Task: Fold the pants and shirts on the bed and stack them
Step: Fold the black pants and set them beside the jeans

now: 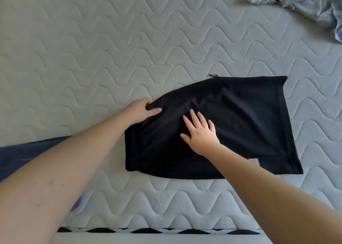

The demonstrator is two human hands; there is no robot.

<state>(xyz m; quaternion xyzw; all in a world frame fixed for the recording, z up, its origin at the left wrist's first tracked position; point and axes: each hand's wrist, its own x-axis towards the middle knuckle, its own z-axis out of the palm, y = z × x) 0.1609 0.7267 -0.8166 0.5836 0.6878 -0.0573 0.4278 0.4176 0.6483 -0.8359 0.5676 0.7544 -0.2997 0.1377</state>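
- one pair of black shorts (231, 125) lies flat on the bed (111, 49), near its front edge and right of the middle; it looks folded in half, one leg over the other.
- one crumpled heap of pale clothes (303, 1) sits at the bed's far right corner, well apart from the shorts; black lettering shows on one piece, too cut off to read.
- two hands are in view, each reaching in from the front edge on a bare forearm.
- left hand (142, 110): its grip is closed on the shorts, thumb on top of the cloth and fingers curled round the far left corner, pinching a fold of fabric there.
- right hand (200, 132): its grip is open, the palm lying flat on the middle of the shorts with fingers spread and straight, pointing toward the far side of the bed.
- the long axis of the shorts runs roughly left to right, along the front edge of the bed, tilted a little.
- the ribbed waistband (132, 151) is at the left end, the hemmed leg opening (288, 125) at the right end.
- a small pale label (254, 162) shows near the front right corner of the shorts.
- two dark cord tips (213, 75) stick out just past the far edge of the shorts.
- a strip of dark blue cloth (24, 155) shows at the bed's left edge, partly behind the left forearm.
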